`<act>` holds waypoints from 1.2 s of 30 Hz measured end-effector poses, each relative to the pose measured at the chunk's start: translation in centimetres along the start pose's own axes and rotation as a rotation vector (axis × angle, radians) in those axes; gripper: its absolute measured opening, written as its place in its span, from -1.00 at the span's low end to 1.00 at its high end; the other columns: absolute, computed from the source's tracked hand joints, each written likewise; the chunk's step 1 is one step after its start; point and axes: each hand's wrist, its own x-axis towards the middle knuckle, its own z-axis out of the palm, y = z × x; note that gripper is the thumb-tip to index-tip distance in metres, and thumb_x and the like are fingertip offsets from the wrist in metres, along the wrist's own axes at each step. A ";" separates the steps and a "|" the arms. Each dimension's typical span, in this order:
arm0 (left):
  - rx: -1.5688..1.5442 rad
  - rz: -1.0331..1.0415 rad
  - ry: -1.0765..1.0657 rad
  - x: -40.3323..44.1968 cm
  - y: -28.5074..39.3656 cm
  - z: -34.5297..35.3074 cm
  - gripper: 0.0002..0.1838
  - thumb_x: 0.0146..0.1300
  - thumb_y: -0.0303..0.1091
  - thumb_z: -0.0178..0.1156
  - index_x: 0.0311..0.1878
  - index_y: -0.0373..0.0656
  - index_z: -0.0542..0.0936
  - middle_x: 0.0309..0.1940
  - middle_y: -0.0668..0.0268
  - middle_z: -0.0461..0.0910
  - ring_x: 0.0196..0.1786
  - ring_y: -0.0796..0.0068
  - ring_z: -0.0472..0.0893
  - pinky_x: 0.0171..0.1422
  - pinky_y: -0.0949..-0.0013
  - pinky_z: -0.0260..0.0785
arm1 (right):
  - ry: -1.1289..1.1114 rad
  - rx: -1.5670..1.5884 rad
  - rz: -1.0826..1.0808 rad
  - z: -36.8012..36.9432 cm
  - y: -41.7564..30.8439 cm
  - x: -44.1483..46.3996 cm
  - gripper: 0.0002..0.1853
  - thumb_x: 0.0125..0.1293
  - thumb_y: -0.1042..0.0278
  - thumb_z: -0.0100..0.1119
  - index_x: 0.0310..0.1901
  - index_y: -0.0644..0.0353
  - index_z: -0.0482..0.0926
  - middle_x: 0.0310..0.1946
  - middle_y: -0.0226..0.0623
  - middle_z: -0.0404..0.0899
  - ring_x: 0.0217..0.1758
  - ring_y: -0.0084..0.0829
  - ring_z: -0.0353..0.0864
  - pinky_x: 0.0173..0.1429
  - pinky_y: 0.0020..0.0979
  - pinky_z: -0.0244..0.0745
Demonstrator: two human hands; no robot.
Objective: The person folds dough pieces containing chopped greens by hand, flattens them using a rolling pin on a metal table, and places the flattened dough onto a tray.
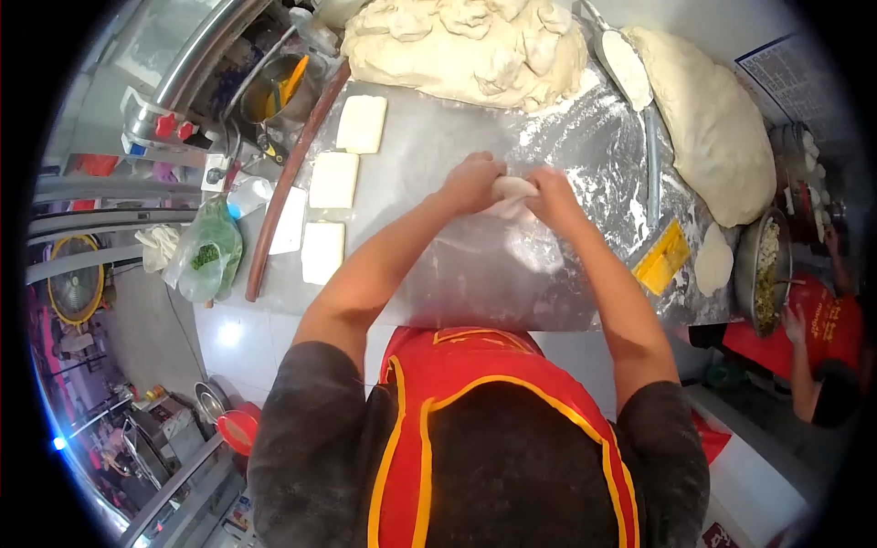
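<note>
A small pale piece of dough (514, 188) is held between my two hands above the metal table (411, 265). My left hand (474, 183) has its fingers closed on the dough's left end. On the other end, the fingers of my right hand (554, 197) are closed too. To the left lie three flat rectangular dough pieces, at the top (362, 124), in the middle (333, 180) and at the bottom (322, 253). Beyond my hands rests a large lumpy mass of dough (466, 55).
A long rolling pin (297, 183) lies along the left side. At the right are a yellow scraper (662, 258), a grey rod (652, 169), a flour scoop (625, 68), a big dough mass (708, 123) and a filling bowl (763, 269) beside a co-worker's hand (795, 323).
</note>
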 end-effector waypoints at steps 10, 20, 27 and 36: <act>0.005 0.227 0.269 -3.0 -3.6 8.8 -0.56 0.09 -0.52 0.16 0.10 -0.21 0.45 0.28 0.12 0.40 0.36 0.07 0.35 0.39 0.15 0.27 | 0.257 0.111 -0.089 7.4 1.1 -3.1 -0.44 0.01 0.60 0.28 0.11 0.35 0.38 0.23 0.12 0.36 0.36 0.09 0.28 0.47 -0.09 0.16; 0.110 0.112 0.325 -6.8 -1.5 11.1 -0.29 0.27 -0.20 0.03 0.44 -0.30 0.17 0.46 -0.08 0.13 0.52 -0.03 0.08 0.59 -0.03 -0.17 | 0.213 -0.002 -0.140 10.9 -3.0 -4.2 -0.31 0.30 0.14 0.08 0.38 0.35 0.19 0.42 0.13 0.15 0.52 0.09 0.05 0.55 0.08 -0.15; 0.120 0.031 0.222 -6.1 -1.3 9.7 -0.26 0.29 -0.09 -0.01 0.46 -0.27 0.15 0.49 -0.04 0.06 0.56 0.00 -0.01 0.59 -0.05 -0.24 | 0.168 -0.065 -0.048 11.5 -2.2 -3.4 -0.32 0.40 0.08 -0.06 0.43 0.33 0.12 0.48 0.10 0.03 0.56 0.04 -0.07 0.57 0.06 -0.28; -0.029 -0.589 0.817 -18.1 -14.6 0.1 -0.51 0.16 -0.34 0.22 0.14 -0.35 0.44 0.07 -0.07 0.49 0.17 -0.07 0.43 0.29 0.04 0.25 | 0.069 -0.285 -0.141 10.4 -5.3 -1.9 -0.37 0.39 0.12 0.04 0.41 0.22 0.20 0.44 0.03 0.13 0.52 0.05 0.03 0.54 0.05 -0.16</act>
